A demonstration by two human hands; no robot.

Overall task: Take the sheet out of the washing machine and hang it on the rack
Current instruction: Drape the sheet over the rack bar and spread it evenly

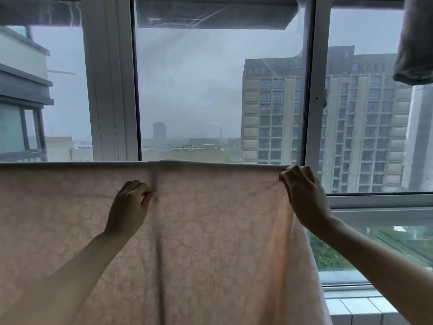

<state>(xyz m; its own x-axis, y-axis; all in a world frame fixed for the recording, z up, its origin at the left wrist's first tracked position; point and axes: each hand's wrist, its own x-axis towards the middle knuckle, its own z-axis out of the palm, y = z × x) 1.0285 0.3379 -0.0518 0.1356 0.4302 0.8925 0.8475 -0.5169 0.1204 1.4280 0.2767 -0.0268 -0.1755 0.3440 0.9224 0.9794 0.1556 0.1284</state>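
Observation:
A pale pink sheet (210, 231) with a leaf pattern hangs folded over a horizontal rack bar; its fold runs level across the view and the bar is hidden beneath it. My left hand (130, 205) pinches a vertical crease of the sheet just below the fold, near the middle. At the sheet's right edge, close under the fold, my right hand (304, 195) pinches the cloth. The sheet falls out of view at the bottom and left. The washing machine is not in view.
A large window with white frames (110, 90) stands right behind the sheet, with tall buildings outside. A grey garment (414, 43) hangs at the top right. A white tiled sill (358, 308) lies at the lower right.

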